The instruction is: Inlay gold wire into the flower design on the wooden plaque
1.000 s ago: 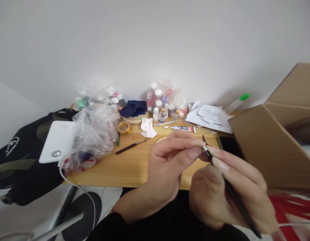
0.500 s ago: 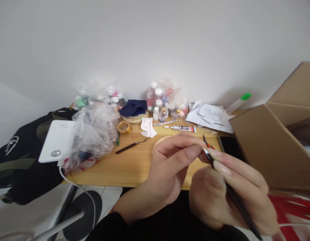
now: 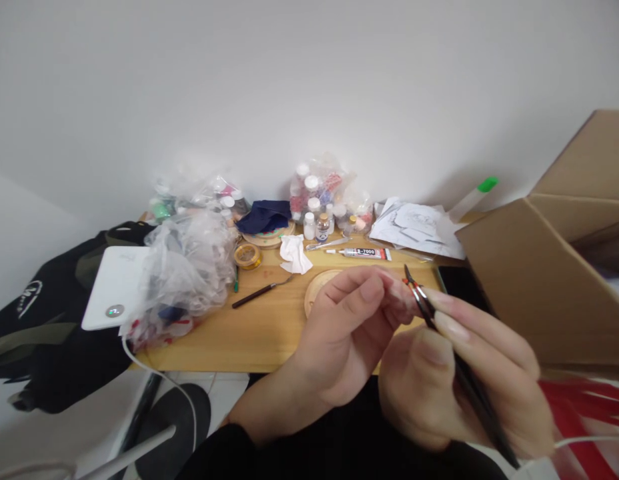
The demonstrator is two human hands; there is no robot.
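My right hand [image 3: 464, 380] grips black tweezers [image 3: 442, 340] like a pen, their tip pointing up near my left fingers. A tiny red-orange piece [image 3: 408, 283] sits at the tweezers' tip. My left hand [image 3: 347, 333] is curled, thumb and fingers pinched together right at that tip; what they hold is too small to make out. Both hands hover above the front edge of a small wooden table [image 3: 249, 327], over a round wooden disc [image 3: 319, 293].
On the table: a glue tube [image 3: 362, 253], small bottles in bags [image 3: 319, 200], a gold wire spool [image 3: 248, 254], a crumpled tissue [image 3: 294, 254], a dark-handled tool [image 3: 259, 292], paper sheets [image 3: 414, 227], plastic bags [image 3: 184, 267]. A cardboard box [image 3: 549, 267] stands right, a black bag [image 3: 44, 320] left.
My left fingers have curled in tighter around the tweezers' tip. The view has shifted slightly, uncovering more of the round wooden disc.
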